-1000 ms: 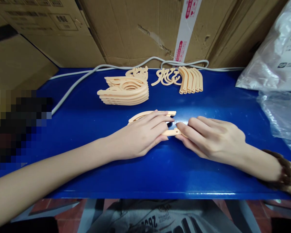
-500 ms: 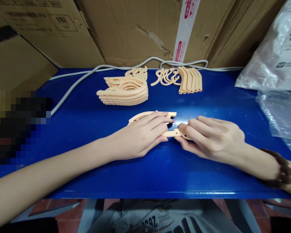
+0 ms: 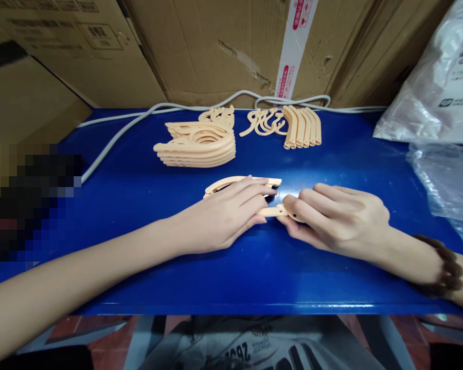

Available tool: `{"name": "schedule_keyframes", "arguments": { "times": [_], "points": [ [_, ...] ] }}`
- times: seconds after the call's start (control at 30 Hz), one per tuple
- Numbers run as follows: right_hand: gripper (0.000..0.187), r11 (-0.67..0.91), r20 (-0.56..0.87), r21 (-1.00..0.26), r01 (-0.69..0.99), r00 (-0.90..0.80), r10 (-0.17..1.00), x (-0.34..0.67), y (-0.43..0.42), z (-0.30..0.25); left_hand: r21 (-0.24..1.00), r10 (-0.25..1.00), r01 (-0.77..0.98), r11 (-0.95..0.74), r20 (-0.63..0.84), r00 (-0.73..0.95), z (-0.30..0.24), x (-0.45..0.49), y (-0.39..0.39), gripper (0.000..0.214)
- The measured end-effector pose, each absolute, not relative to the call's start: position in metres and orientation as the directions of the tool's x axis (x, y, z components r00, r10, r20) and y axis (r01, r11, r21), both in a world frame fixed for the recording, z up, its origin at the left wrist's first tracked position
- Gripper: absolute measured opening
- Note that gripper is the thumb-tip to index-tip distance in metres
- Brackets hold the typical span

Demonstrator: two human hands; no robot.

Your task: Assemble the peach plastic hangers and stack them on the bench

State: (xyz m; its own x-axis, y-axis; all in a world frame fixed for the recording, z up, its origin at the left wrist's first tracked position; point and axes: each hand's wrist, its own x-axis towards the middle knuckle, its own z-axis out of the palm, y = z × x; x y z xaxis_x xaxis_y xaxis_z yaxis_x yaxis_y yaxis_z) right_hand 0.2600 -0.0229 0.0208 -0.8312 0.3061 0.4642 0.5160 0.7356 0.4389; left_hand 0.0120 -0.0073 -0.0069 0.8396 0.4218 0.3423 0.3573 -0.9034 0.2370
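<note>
My left hand is closed over a cream plastic hanger frame, whose curved far side and one straight end stick out past the fingers. In my right hand, thumb and bent forefinger pinch a small cream hanger piece with a dark hole in it, mostly covered by the fingers. That piece meets the frame's straight end between my two hands; whether they are joined I cannot tell. Beyond my left hand lies a stack of similar hanger frames.
Cream hooks and a row of curved hanger arms lie at the back of the blue table. A white cable runs behind them along cardboard boxes. Plastic bags stand on the right.
</note>
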Motion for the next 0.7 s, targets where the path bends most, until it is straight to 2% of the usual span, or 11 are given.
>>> {"name": "schedule_keyframes", "arguments": {
  "times": [0.5,0.7],
  "points": [
    [0.030,0.745,0.460,0.429,0.510,-0.834,0.306,0.2602,-0.0217,0.0231,0.264,0.415,0.340,-0.903,0.322,0.851,-0.0049,0.0118,-0.0072,0.032],
    [0.035,0.831,0.440,0.295,0.471,-0.839,0.319,0.2618,-0.0192,0.0186,0.407,0.508,0.378,-0.832,0.284,0.813,-0.0019,0.0087,-0.0063,0.026]
  ]
}}
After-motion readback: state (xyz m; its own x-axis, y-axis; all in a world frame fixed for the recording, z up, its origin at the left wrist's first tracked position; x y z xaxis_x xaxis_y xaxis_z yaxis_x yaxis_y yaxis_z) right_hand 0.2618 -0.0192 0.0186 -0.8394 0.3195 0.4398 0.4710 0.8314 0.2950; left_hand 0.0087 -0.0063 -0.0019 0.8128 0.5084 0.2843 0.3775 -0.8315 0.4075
